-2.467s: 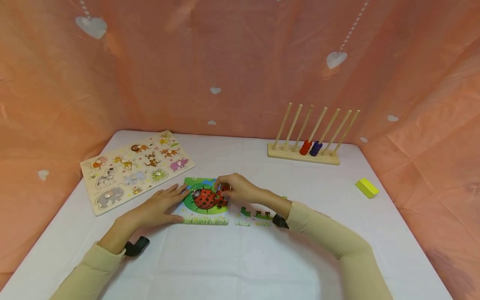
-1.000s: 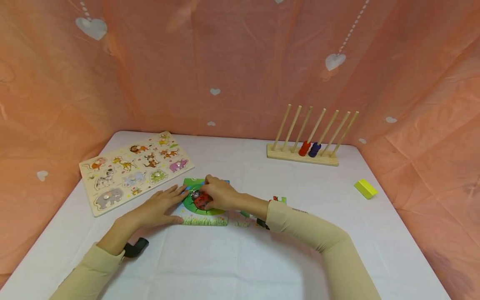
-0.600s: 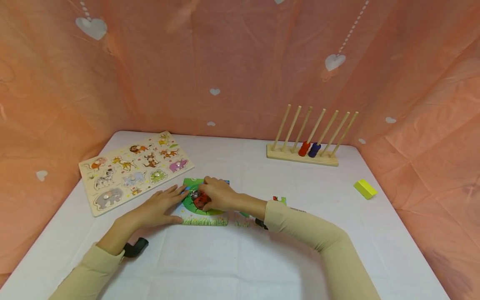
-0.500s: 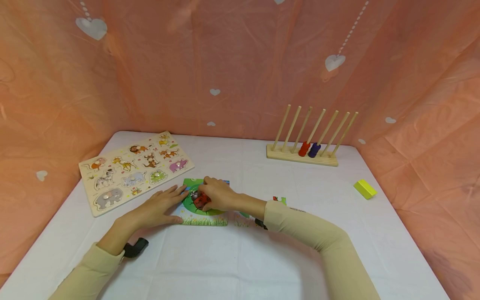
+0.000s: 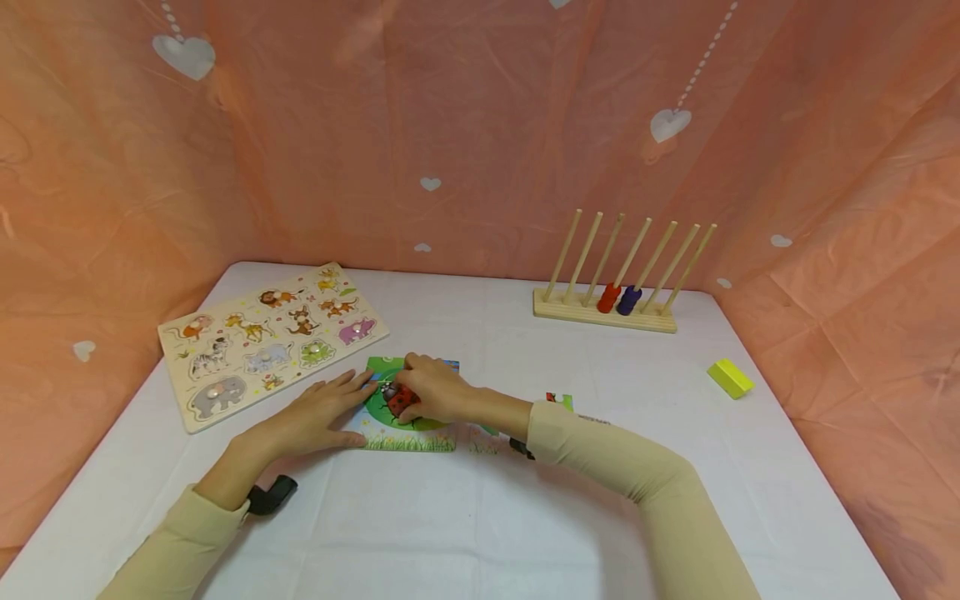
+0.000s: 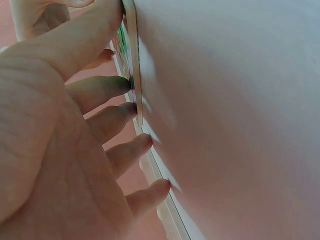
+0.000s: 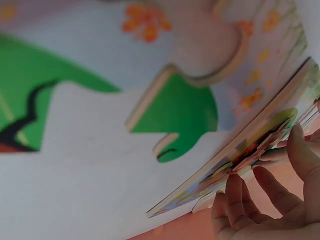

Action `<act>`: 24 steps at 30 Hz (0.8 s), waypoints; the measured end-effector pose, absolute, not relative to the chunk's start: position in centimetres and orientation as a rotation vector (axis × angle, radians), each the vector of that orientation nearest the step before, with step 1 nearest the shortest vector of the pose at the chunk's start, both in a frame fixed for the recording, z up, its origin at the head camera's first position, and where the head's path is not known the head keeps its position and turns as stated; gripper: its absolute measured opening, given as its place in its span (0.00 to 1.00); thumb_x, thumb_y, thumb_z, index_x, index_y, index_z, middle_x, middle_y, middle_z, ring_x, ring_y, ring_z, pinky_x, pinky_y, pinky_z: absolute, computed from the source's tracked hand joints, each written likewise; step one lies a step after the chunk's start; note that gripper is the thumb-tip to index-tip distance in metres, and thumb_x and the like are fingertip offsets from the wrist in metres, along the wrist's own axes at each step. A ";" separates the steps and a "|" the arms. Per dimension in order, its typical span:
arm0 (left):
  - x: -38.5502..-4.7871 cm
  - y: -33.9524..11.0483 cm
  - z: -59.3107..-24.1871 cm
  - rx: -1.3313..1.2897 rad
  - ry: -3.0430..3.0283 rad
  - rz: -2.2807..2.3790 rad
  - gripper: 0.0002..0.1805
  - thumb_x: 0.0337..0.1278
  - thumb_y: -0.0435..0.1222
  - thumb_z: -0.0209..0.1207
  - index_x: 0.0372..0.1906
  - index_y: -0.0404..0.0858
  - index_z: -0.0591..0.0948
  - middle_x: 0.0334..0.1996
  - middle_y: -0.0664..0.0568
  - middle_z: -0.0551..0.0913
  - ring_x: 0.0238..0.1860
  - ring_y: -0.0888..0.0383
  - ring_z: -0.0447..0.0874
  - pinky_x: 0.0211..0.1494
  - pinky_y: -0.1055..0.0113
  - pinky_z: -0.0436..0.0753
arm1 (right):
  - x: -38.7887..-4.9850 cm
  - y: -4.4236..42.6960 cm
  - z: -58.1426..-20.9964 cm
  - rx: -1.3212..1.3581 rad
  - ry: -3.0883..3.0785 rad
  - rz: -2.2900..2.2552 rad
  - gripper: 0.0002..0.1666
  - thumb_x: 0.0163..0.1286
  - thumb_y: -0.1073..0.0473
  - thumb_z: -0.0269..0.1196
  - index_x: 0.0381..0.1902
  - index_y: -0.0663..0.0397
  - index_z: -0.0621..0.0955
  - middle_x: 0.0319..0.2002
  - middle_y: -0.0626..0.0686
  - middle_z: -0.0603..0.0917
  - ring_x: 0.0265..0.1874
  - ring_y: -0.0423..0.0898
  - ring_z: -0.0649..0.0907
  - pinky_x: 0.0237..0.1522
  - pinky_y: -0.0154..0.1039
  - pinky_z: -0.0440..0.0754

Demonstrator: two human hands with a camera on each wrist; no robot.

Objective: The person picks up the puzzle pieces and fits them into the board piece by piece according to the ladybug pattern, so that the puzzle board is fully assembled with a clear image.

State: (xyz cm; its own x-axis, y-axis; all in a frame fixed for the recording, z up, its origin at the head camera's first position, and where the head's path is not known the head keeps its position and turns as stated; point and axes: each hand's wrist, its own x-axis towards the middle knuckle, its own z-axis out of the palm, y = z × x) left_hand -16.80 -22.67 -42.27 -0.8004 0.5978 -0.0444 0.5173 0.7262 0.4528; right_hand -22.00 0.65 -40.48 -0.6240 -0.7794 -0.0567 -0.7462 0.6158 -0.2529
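Note:
A ladybug puzzle board (image 5: 411, 444) with a green and grassy picture lies in the middle of the table. My left hand (image 5: 315, 414) rests at its left side with fingers spread; in the left wrist view the fingertips of the left hand (image 6: 65, 125) touch the board's edge (image 6: 134, 55). My right hand (image 5: 437, 389) bends over the board, thumb and fingers pinching a red, black-dotted ladybug puzzle piece, partly hidden by the hand. In the right wrist view a thin reddish piece (image 7: 260, 145) shows at the fingertips, tilted against the board.
Loose puzzle pieces lie right of the board, including a green piece (image 7: 187, 102) and a red-green one (image 5: 564, 402) by the right sleeve. An animal peg puzzle (image 5: 273, 342) lies back left. A wooden bead stand (image 5: 603, 314) stands back right, a yellow block (image 5: 730, 378) right.
My right hand has moved left from the board's right edge with the red dotted piece to the ladybug's body, then shifted only slightly. The left hand has stayed in place.

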 end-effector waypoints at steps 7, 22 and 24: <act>-16.9 -22.6 -42.3 0.902 2.747 0.622 0.45 0.57 0.52 0.67 0.73 0.30 0.66 0.75 0.33 0.57 0.73 0.28 0.52 0.65 0.25 0.56 | -21.1 1.5 -40.5 -1.382 2.728 -0.053 0.33 0.69 0.38 0.62 0.63 0.53 0.79 0.54 0.54 0.78 0.46 0.44 0.79 0.45 0.37 0.78; -16.8 -22.6 -42.2 0.895 2.751 0.626 0.45 0.57 0.52 0.67 0.72 0.30 0.66 0.75 0.33 0.58 0.73 0.28 0.52 0.65 0.25 0.55 | -18.0 4.1 -41.0 -1.402 2.478 0.185 0.46 0.75 0.28 0.42 0.81 0.44 0.53 0.80 0.52 0.44 0.79 0.51 0.44 0.74 0.62 0.48; -16.8 -22.6 -42.2 0.899 2.750 0.627 0.45 0.57 0.52 0.67 0.72 0.30 0.66 0.75 0.33 0.58 0.73 0.28 0.52 0.65 0.25 0.55 | -17.9 4.2 -41.1 -1.401 2.479 0.177 0.47 0.74 0.27 0.42 0.81 0.45 0.52 0.80 0.53 0.44 0.79 0.51 0.44 0.74 0.62 0.47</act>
State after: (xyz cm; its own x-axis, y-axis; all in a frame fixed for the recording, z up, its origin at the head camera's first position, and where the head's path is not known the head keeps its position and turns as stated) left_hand -16.82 -22.62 -42.23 -0.8009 0.5975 -0.0398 0.5213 0.7284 0.4447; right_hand -17.93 4.16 -41.12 -0.4863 -0.8180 -0.3071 -0.8533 0.5203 -0.0346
